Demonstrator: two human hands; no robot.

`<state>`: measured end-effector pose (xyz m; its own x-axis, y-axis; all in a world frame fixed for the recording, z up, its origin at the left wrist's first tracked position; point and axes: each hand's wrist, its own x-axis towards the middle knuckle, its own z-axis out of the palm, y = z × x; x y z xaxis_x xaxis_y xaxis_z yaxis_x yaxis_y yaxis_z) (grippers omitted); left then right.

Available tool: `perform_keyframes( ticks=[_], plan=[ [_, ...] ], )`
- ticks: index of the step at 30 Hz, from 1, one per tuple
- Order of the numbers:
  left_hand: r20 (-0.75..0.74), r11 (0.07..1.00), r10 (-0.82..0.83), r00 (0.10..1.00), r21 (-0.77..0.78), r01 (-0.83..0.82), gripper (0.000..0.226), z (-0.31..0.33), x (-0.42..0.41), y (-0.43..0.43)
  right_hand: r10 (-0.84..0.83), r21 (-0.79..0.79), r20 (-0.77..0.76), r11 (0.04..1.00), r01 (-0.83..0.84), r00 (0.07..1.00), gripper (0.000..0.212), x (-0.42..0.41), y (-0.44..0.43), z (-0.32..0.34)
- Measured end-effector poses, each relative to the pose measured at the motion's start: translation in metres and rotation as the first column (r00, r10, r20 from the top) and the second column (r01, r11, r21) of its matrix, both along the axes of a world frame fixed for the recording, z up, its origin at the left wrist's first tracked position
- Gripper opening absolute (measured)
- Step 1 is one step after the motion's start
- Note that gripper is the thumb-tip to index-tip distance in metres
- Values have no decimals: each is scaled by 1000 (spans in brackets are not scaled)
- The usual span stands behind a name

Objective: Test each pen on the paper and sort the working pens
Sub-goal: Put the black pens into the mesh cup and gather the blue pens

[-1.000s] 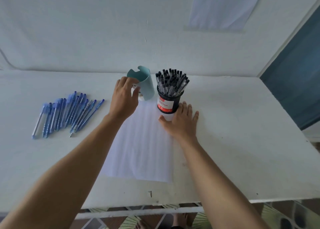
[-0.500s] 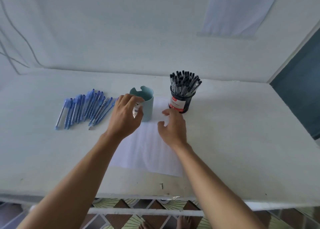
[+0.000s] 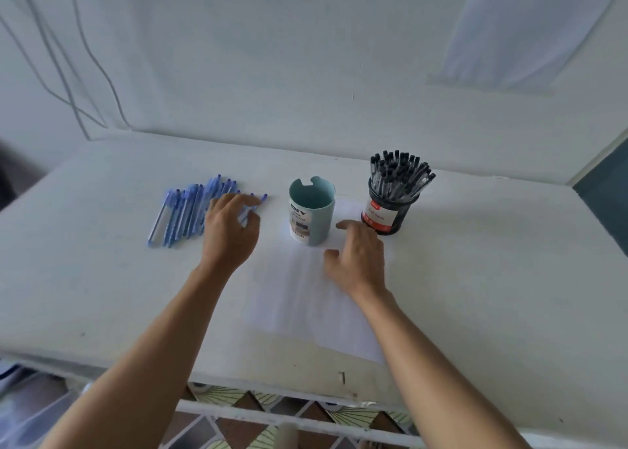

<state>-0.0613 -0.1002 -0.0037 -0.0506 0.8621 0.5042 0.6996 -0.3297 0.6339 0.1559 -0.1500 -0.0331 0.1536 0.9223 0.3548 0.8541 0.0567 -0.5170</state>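
Several blue pens [image 3: 190,212] lie in a row on the white table, left of centre. My left hand [image 3: 231,233] hovers over the row's right end, with curved fingers and thumb around the rightmost pen; no firm grip shows. An empty teal cup [image 3: 312,210] stands upright on the far edge of the white paper [image 3: 306,306]. My right hand [image 3: 356,261] rests on the paper with its fingers spread, just in front of a black holder [image 3: 387,216] packed with black-capped pens [image 3: 399,175].
The white table [image 3: 492,278] runs to a near edge at the bottom, with a metal rail and tiled floor below. A white wall backs the table. Cables hang at the far left. A dark panel stands at the right.
My left hand let go of the teal cup and moved left to the blue pens. The cup now stands upright on the paper's far edge. My right hand stayed on the paper.
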Motion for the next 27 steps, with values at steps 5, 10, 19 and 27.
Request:
perform_keyframes(
  ticks=[5,10,19,27],
  plan=[
    [-77,878,395,916,-262,-401,21,-2,-41,20,133,392,-111,916,-79,985,13,-38,-17,26],
    [-195,748,491,849,-404,-526,51,0,-69,34,401,125,-175,915,-384,899,17,-107,-5,42],
    [-275,652,421,864,-570,-500,110,6,-108,66,30,-402,-165,911,-95,986,66,-175,68,36],
    [-339,657,306,890,-602,-455,108,8,-114,84,16,-456,-60,889,-42,998,99,-184,105,29]
  ],
)
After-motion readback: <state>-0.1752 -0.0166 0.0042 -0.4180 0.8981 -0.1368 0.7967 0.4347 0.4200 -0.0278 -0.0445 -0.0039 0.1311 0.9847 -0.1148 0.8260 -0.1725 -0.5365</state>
